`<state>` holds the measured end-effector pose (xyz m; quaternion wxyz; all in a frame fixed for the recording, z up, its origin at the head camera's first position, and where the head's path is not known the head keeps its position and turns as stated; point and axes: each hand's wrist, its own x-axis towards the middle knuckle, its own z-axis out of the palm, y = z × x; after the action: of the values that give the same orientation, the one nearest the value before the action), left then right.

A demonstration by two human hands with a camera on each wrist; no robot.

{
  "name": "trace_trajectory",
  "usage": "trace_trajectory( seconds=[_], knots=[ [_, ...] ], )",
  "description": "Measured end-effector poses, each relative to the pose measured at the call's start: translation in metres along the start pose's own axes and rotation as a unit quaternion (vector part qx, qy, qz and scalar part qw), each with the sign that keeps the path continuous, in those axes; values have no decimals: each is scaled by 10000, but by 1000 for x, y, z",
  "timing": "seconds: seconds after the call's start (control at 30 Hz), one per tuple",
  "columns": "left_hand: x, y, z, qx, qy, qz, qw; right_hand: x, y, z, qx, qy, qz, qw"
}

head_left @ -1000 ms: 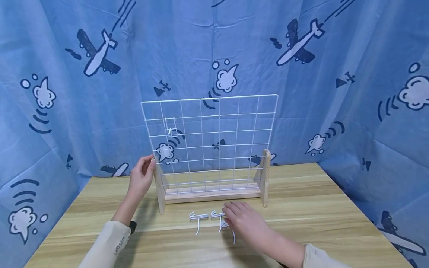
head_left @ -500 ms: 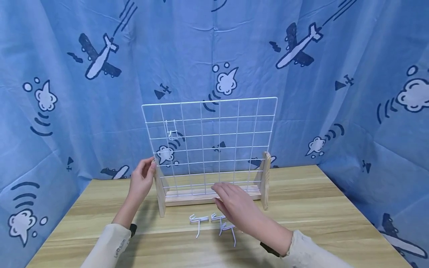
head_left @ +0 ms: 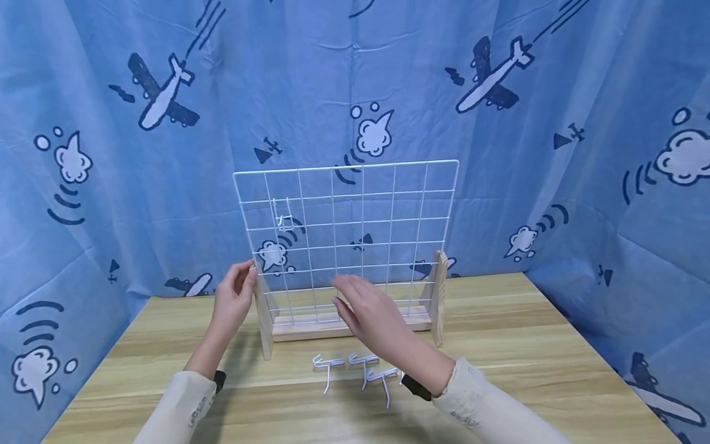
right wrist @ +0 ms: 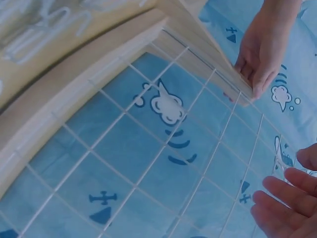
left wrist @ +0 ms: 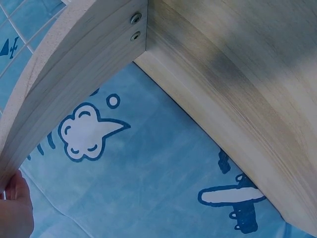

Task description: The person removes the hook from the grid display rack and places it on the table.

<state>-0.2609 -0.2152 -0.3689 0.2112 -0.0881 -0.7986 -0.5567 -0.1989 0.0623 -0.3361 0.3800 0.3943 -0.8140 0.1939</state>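
In the head view a white wire grid panel (head_left: 349,246) stands upright in a wooden stand (head_left: 438,296). My left hand (head_left: 235,293) pinches the upper end of the stand's left side piece (left wrist: 54,74), with fingertips at its edge in the left wrist view. My right hand (head_left: 374,314) is raised before the lower middle of the panel. Its fingers (right wrist: 287,196) are loosely bent, thumb apart, and nothing shows between them. One white wire hook (head_left: 284,216) hangs at the panel's upper left. Several more lie on the table, including a left hook (head_left: 328,367) and a front hook (head_left: 384,379).
The wood-grain table (head_left: 499,357) extends to both sides of the stand. A blue curtain (head_left: 355,74) with printed planes and clouds encloses the back and sides. The stand's bottom bar (head_left: 310,332) runs between its side pieces.
My right hand has risen from beside the hooks on the table and moved left and forward to the panel. The left hand has kept its hold on the stand.
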Motion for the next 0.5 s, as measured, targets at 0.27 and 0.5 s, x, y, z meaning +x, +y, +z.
trace_trajectory(
  seconds=[0.27, 0.5],
  knots=[
    [1, 1, 0, -58, 4, 52, 10000, 24, 4, 8, 281, 310, 106, 9991],
    [1, -2, 0, 80, 28, 168, 9998, 44, 3, 15, 408, 745, 34, 9964]
  ],
)
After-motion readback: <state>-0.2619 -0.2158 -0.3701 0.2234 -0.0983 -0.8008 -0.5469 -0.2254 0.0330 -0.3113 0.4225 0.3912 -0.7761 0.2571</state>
